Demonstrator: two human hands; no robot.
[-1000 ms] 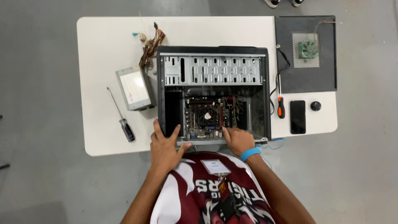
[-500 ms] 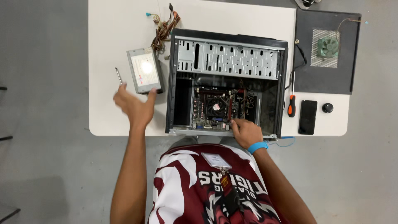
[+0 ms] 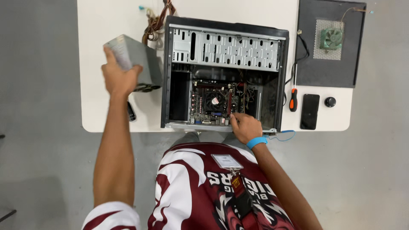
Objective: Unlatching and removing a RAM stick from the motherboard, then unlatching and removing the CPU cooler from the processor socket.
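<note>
The white table (image 3: 106,115) carries an open computer case (image 3: 225,72) at centre. At nine o'clock of it, the left hand (image 3: 117,79) is clamped on the grey power supply (image 3: 136,59) (tilted, cables trailing). The right hand (image 3: 245,127) rests fingers-down on the case's near edge. Judged step: lifting the supply; next, steady guidance toward the case.

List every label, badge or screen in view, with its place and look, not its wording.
Phone: flat on the white table, right of the computer case; dark rectangular screen, off.
Badge: on the person's chest; pale rectangle.
Sticker: on the motherboard fan; small, white and red.
</note>
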